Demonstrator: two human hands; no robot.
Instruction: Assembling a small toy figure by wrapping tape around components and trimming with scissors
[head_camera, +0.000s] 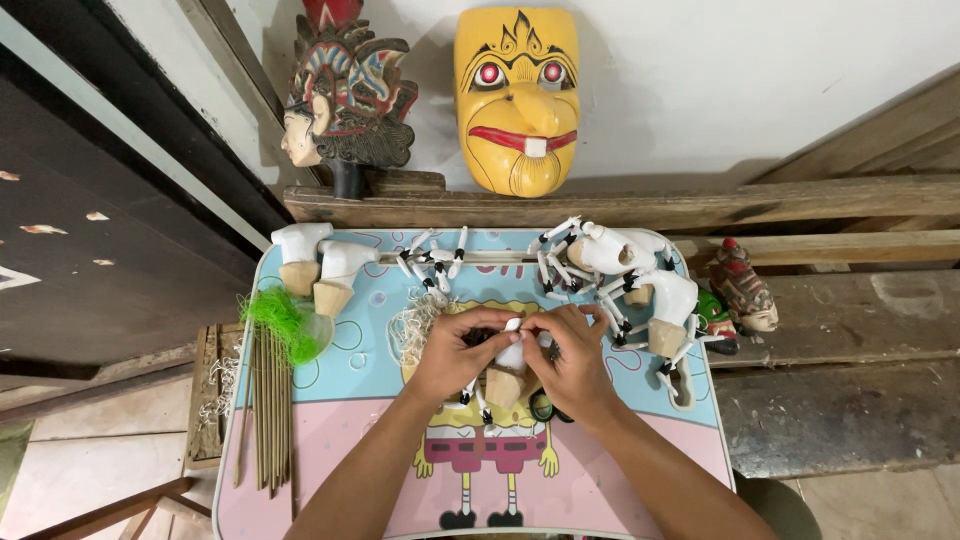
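Both hands meet over the small table (300, 470): left hand (455, 355) and right hand (572, 362) pinch a white puppet body (507, 372) between closed fingertips. Finished white puppets (625, 275) crowd just beyond the right hand. Thin sticks (268, 410) and green fibre tuft (280, 322) lie left. Yellow mask (517, 95) stands behind.

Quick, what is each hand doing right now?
Left hand: closed, pinching the top of the small white puppet body.
Right hand: closed on the same puppet body, fingers pinched at its top.
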